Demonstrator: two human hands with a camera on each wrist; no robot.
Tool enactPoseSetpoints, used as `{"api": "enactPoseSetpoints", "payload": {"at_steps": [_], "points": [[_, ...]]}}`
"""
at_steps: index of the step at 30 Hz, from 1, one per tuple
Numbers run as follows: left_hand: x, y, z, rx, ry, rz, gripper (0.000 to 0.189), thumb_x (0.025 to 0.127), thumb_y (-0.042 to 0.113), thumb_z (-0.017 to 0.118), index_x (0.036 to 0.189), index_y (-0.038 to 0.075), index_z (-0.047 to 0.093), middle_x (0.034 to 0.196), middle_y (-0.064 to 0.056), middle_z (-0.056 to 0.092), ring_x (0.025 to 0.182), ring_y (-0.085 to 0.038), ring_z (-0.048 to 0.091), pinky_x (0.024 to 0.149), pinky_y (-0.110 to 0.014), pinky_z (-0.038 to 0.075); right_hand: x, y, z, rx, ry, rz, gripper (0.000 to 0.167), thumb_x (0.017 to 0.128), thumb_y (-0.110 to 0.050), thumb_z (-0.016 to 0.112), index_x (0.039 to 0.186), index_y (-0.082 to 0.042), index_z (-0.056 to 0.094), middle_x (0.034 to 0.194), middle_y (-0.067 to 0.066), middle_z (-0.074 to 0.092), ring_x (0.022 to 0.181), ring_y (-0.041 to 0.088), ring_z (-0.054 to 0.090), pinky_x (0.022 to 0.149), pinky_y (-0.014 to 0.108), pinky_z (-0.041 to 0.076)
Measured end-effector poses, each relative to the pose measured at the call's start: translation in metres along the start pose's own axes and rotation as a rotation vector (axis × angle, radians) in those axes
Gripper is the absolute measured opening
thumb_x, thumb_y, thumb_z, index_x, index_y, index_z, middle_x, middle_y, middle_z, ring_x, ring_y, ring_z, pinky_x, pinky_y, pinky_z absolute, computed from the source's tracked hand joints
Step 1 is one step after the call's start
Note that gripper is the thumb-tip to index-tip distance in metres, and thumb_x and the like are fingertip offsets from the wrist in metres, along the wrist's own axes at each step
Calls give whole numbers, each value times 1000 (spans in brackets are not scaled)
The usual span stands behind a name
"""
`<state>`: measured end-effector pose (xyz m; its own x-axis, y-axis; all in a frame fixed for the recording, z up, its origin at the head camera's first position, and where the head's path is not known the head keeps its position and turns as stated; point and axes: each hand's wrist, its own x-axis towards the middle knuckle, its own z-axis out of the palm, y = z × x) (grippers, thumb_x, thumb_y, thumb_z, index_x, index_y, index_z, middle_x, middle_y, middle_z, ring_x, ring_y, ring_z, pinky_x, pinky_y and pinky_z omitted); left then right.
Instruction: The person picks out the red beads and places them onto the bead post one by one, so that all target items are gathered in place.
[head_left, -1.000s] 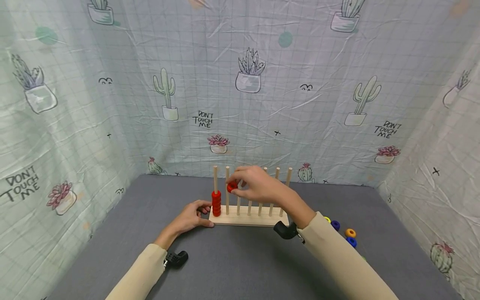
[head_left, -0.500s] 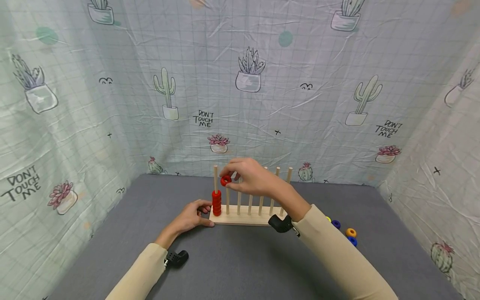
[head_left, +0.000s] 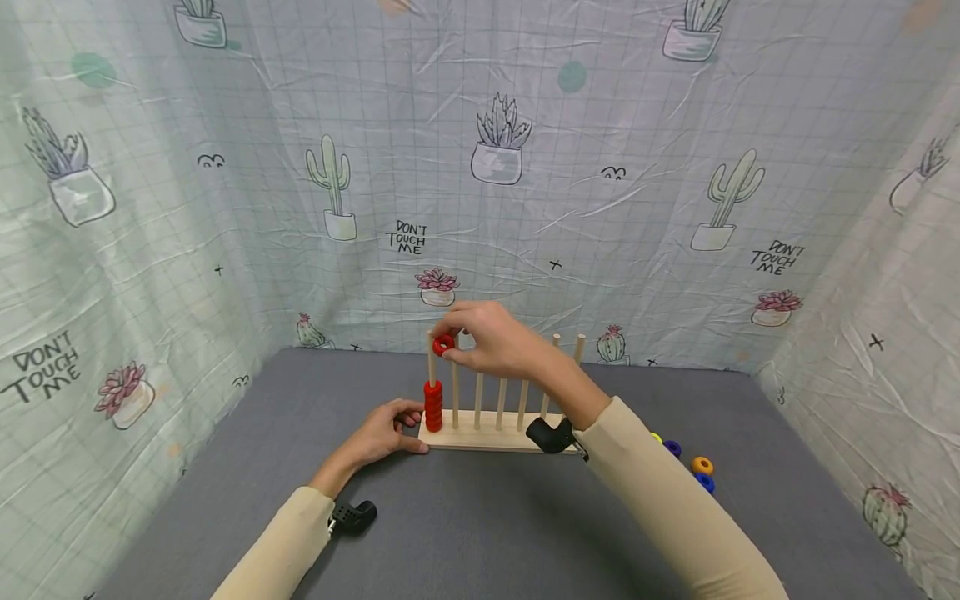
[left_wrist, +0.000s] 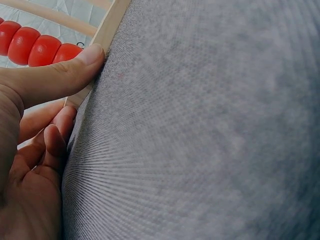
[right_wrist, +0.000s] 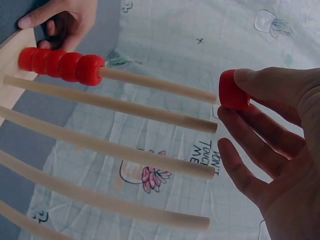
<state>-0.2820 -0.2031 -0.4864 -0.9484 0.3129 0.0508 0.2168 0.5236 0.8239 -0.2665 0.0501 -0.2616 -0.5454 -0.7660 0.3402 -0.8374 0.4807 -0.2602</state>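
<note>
A wooden peg rack has a pale base (head_left: 487, 443) with a row of several upright dowels. On its leftmost dowel (right_wrist: 155, 84) several red beads (head_left: 433, 407) are stacked from the base up, the upper part bare. My left hand (head_left: 380, 435) holds the left end of the base, thumb on the front edge and fingers behind it. With thumb and fingers, my right hand (head_left: 491, 337) pinches another red bead (right_wrist: 233, 91) by the tip of the leftmost dowel. In the right wrist view this bead seems just off the tip; contact is unclear.
On the grey table to the right lie loose beads: an orange bead (head_left: 702, 466), a blue bead (head_left: 703, 482), a dark blue bead (head_left: 672, 449) and a partly hidden yellow one. A cactus-print curtain (head_left: 555, 208) stands behind and at both sides.
My right hand has moved left and upward, carrying the red bead from beside the second dowel to the leftmost dowel's top. The left hand and rack have stayed put.
</note>
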Motion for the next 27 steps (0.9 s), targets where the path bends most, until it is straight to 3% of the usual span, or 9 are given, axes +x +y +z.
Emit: {"api": "enactPoseSetpoints", "payload": {"at_steps": [13,27], "points": [[-1,2,0,8,-5,-1,71,72,17,95,133,-2,64,112,-9,66,99,-18,58,77,-23,43,8,7,-1,18,-2,15,22,96,-12,72,119,-9,74,119,5,73,106,19,68,89,32,57],[-1,3,0,8,-5,4,72,72,18,95,133,-2,64,113,-10,66,99,-19,57,76,-23,43,19,14,3,85,16,92,24,96,-11,73,120,-8,72,118,7,73,107,20,70,93,37,57]]}}
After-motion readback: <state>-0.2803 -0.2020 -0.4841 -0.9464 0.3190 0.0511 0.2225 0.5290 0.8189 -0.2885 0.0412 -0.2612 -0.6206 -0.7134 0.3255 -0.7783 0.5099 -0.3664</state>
